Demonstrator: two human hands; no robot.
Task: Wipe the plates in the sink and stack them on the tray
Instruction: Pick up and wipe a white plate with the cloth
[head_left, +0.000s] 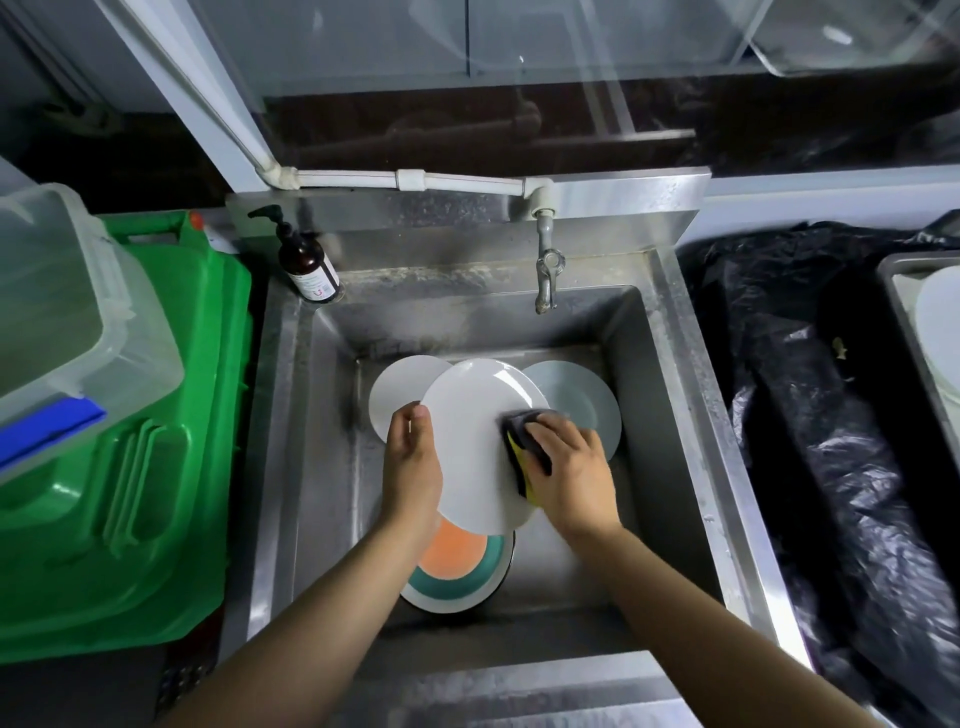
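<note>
We look down at a steel counter with a raised steel backsplash. A white pipe runs along the top of the backsplash to a metal tap. A brown pump bottle stands at the back left corner. To our left sits a green bin, and a clear plastic box with a blue clip rests on it. To our right lies a black plastic bag. Behind the backsplash the wall is dark, with glass panels above. Light is soft and even.

tray and its plate cut off at right edge.
</note>
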